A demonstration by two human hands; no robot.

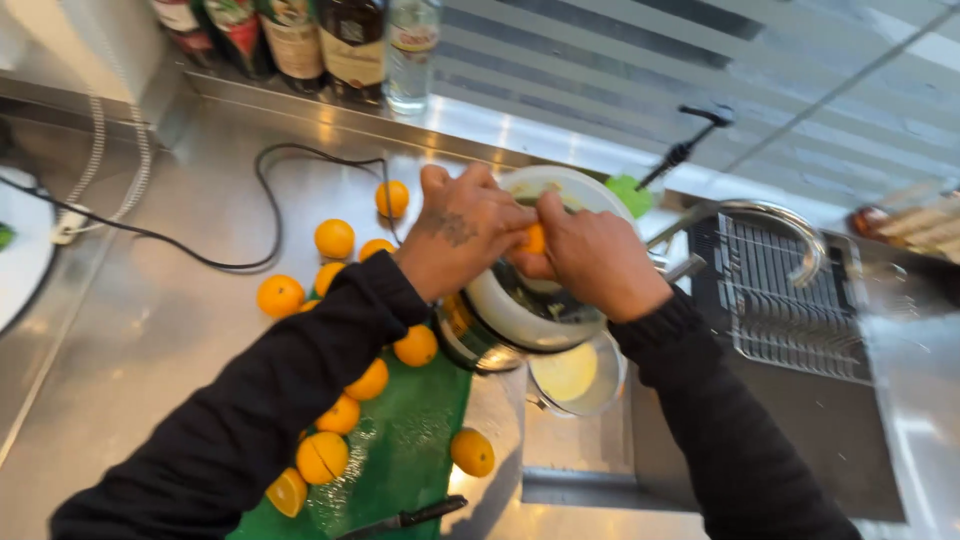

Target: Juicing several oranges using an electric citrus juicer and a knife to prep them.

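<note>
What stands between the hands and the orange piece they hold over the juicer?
Nothing visible does. Both the left hand and the right hand already touch the orange piece, which sits directly over the juicer, with nothing visible between them.

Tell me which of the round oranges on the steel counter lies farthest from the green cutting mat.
The whole orange at the top of the group, beside the black cable and left of the left hand. The other oranges lie lower, nearer the green mat.

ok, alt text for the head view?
Both hands, left hand and right hand, press an orange piece onto a juicer on a steel counter; whole oranges and a green cutting board lie left.
</note>
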